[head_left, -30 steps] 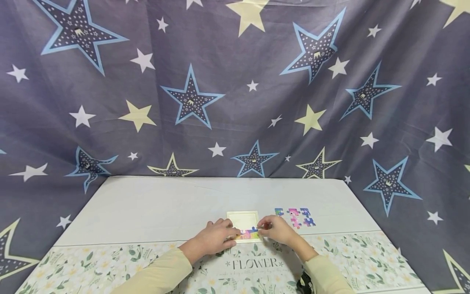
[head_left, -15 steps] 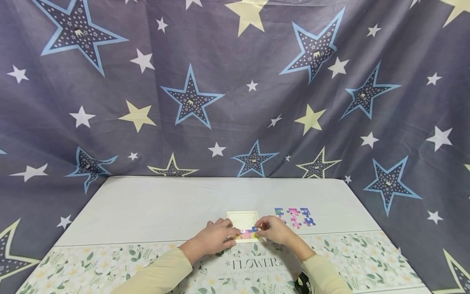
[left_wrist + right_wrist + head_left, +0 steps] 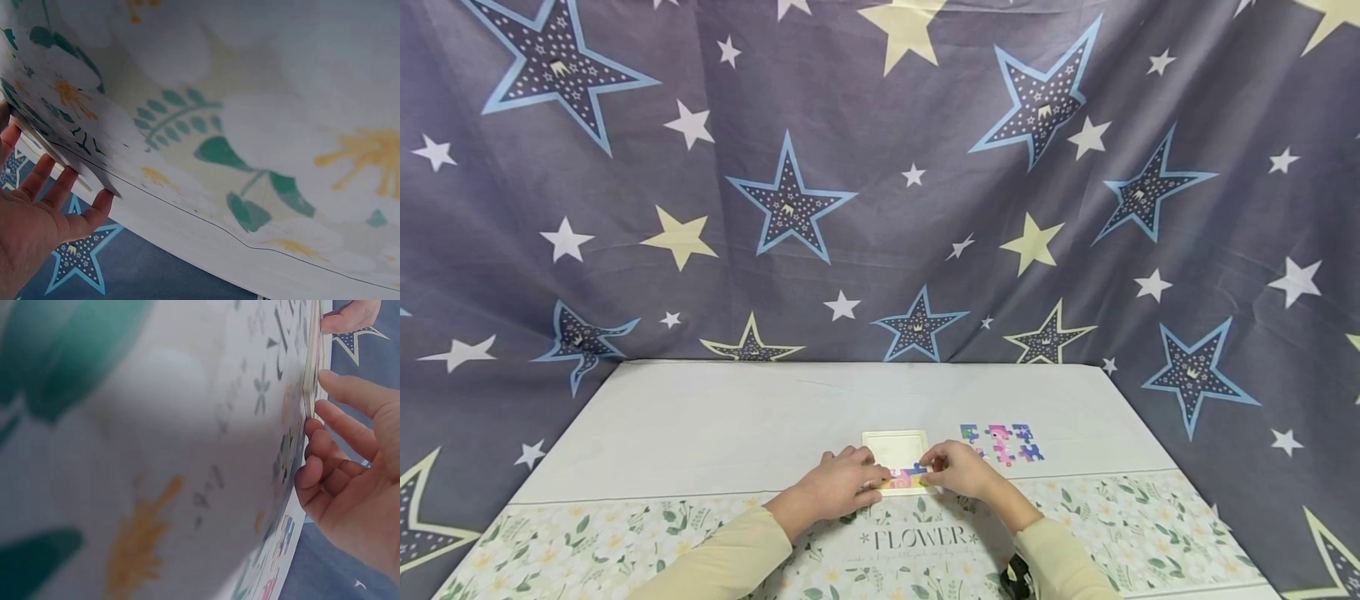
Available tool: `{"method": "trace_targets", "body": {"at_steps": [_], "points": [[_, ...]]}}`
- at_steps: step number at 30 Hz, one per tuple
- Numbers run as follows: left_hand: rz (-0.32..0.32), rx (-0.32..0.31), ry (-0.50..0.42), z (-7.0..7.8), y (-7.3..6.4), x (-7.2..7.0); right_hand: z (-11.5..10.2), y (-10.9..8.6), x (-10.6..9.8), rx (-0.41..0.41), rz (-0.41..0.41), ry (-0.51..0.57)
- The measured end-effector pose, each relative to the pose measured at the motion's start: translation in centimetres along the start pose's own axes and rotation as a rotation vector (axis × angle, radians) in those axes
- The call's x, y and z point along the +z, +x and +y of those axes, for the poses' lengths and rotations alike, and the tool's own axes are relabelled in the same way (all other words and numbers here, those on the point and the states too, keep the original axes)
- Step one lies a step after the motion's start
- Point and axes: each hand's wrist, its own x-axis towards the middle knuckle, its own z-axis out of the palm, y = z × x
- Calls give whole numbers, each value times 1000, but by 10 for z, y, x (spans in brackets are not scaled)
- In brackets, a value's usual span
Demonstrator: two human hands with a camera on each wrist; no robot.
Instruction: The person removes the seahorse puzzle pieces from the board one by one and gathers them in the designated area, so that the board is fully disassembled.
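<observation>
A dark grey-purple fabric backdrop (image 3: 880, 258), printed with white, yellow and blue-edged stars, hangs behind and beside the white surface (image 3: 737, 417). The near part of that surface carries a floral print with green leaves, yellow-centred white blossoms and the grey word "FLOWER" (image 3: 923, 538). To the right of the frame lies a loose group of small interlocking cardboard-like puzzle pieces (image 3: 1000, 435) in pink, blue and green; the person's right hand (image 3: 964, 469) hides part of its near left side. Pale yellow sleeves (image 3: 722, 558) cover both forearms, and a black object (image 3: 1017, 577) sits by the right sleeve.

The square, cream-coloured shallow puzzle frame (image 3: 895, 432) lies flat on the surface between the hands. Along its near side is a row of joined puzzle pieces (image 3: 901, 478) in pink, blue and yellow, their knobs pointing away from the person; the pale floor shows beyond them. The left hand (image 3: 835, 486) covers the near left corner, its fingers extended and spread, tips on the row. The right thumb and forefinger reach the near right side, with the other fingers curled; whether they pinch a piece cannot be told.

The frame has straight, raised, smooth edges, while the pieces are flat with rounded tabs and notches.
</observation>
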Motion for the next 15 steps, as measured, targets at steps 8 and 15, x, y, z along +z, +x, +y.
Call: {"method": "trace_targets", "body": {"at_steps": [8,15], "points": [[-1,-4,-14,0,0,0,-1,0,1,11,-12,-22],[3,13,-24,-2,0,2,-3,-1,0,8,-16,-33]]}}
